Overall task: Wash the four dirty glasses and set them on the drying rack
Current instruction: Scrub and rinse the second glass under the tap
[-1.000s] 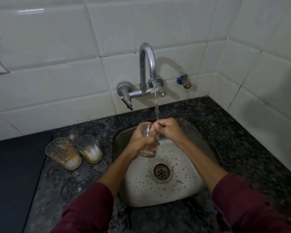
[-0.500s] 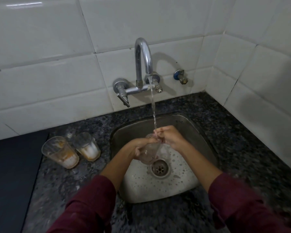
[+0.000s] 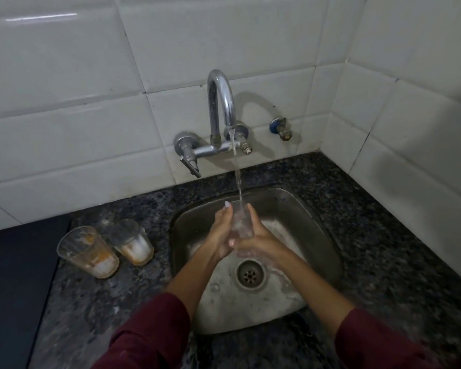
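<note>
A clear glass [image 3: 240,222] stands upright between my two hands over the steel sink [image 3: 322,235], directly under the running stream from the chrome tap [image 3: 221,102]. My left hand [image 3: 220,235] holds the glass's left side, thumb up by the rim. My right hand [image 3: 258,242] wraps its right side and base. Two dirty glasses with orange and white residue sit on the counter to the left of the sink: one nearer [image 3: 87,251], one behind it [image 3: 132,241]. No drying rack is in view.
The sink is set in a dark speckled granite counter [image 3: 383,235] in a tiled corner. A drain [image 3: 250,274] lies under my hands. A dark flat surface [image 3: 14,288] borders the counter on the left. A small blue valve [image 3: 280,127] juts from the wall.
The glass went from tilted low near the drain to upright under the stream. My right hand moved from its rim to its side and base.
</note>
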`<state>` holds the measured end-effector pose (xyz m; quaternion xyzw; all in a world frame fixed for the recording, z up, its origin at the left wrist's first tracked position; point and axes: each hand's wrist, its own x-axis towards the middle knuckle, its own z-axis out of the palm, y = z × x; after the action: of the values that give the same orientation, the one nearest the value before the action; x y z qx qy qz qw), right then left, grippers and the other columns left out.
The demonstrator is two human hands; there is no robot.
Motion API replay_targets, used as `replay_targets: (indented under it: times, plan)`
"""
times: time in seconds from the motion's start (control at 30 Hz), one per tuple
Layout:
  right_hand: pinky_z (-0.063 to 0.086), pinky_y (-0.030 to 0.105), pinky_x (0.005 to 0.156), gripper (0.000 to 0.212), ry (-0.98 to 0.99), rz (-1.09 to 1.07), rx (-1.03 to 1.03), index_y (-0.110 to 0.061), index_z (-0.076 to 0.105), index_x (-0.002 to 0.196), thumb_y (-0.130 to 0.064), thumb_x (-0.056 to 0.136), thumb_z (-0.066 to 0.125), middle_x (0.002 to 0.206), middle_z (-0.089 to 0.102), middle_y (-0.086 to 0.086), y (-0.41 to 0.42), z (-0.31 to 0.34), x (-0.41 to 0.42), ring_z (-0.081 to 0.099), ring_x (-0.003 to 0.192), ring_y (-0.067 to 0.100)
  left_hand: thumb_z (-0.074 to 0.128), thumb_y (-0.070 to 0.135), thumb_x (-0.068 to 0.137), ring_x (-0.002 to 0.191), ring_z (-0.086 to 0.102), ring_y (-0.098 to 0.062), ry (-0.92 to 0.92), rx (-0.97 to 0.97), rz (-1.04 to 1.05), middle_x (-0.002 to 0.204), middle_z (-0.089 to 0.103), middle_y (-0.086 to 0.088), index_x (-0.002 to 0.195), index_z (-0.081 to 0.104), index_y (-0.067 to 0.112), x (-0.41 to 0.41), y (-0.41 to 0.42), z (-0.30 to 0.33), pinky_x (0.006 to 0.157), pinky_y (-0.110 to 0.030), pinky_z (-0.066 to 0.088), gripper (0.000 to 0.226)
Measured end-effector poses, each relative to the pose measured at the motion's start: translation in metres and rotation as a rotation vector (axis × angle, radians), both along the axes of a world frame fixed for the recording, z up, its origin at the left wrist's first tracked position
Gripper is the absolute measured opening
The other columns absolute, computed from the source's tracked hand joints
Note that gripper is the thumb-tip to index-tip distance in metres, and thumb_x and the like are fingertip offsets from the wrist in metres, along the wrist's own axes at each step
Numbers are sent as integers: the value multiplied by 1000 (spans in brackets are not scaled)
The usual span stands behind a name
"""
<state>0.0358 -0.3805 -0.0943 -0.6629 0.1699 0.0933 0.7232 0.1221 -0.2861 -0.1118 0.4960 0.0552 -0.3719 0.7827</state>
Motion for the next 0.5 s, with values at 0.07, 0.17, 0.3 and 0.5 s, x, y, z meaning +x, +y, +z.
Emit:
replay_targets:
  times: [0.07,0.17,0.3,0.5]
  plan:
    - [55,39,80,114,-79,21,-336,-44,-9,145,-9,74,72,137,41,-5,0,1,2,60,105,21,46,38,96,90,66,-21,-109,8,-7,105,64,-10,125,44,8,1,-3,4,79,-37,56,41]
    - [45,32,72,113,-169,114,-1007,-40,-13,146,-13,72,69,148,30,7,-3,9,2,55,112,30,49,29,97,83,61,-16,-443,233,-96,93,63,-6,97,58,12,4,-3,17,79,-33,49,19]
    - [47,34,72,119,-177,145,-1031,-47,-18,142,-16,68,71,146,27,7,-4,16,2,58,105,34,48,13,98,68,57,-13,-524,184,-102,75,62,-2,79,58,12,7,0,34,63,-24,49,22]
    - [52,35,60,102,-114,95,333,-49,22,142,12,71,64,121,57,11,-23,27,4,63,71,27,37,-2,96,91,63,-23,-346,-222,-132,105,67,-8,77,63,8,11,15,32,75,-36,57,34]
